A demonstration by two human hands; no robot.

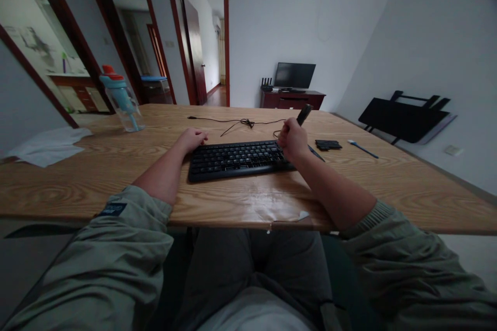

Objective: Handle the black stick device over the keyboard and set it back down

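A black keyboard (236,159) lies at a slight slant on the wooden table before me, with dark gaps among the keys on its lower right part. My left hand (192,139) holds its far left corner, the fingers bent at the back edge. Over the right end of the keyboard, my right hand (294,139) is closed round a dark slim handle (304,114) that sticks up out of the fist; the working end is hidden below the hand. Right of that hand sits a small cluster of black pieces like keycaps (328,145). Beyond it lies a blue-handled brush (363,148).
A cable (246,122) lies bundled behind the keyboard. At the left stand a clear bottle with a red and blue lid (122,101) and white tissue (52,146). The table's front edge (240,225) is worn. A folded black table (404,118) leans on the right wall.
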